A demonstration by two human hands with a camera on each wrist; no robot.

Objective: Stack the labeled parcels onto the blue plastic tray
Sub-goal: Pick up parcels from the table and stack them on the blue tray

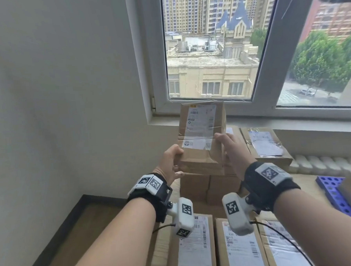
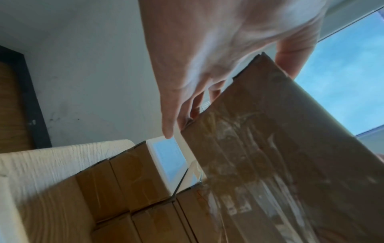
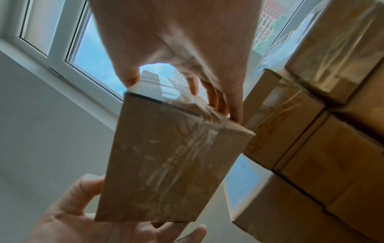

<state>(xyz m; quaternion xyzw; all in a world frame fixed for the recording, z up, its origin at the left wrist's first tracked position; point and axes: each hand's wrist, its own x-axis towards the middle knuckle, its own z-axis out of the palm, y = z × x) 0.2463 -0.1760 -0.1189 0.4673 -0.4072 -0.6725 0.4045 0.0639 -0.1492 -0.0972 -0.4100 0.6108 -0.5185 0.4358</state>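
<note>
Gripping opposite sides of one labeled parcel point(image 1: 202, 137) at frame centre, the left hand point(image 1: 171, 161) and right hand point(image 1: 232, 150) hold it label-up, likely to keep it level. Stacked parcels point(image 1: 212, 188) sit just below; the blue plastic tray point(image 1: 334, 193) shows at the right edge.

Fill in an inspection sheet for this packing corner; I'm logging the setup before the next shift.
Surface: wooden floor with a dark border, by the wall.
Job's things: held parcel, label facing the head camera, raised above stacked parcels; more labeled parcels lie in front; blue tray at right, perforated, partly covered.
Clutter: nothing seen.
Grippers: left hand grips the parcel's near left corner; right hand grips its right edge.
Cables: black cable trails from the right wrist camera over the parcels.
Surroundings: white wall, window onto buildings, radiator under the sill.
</note>
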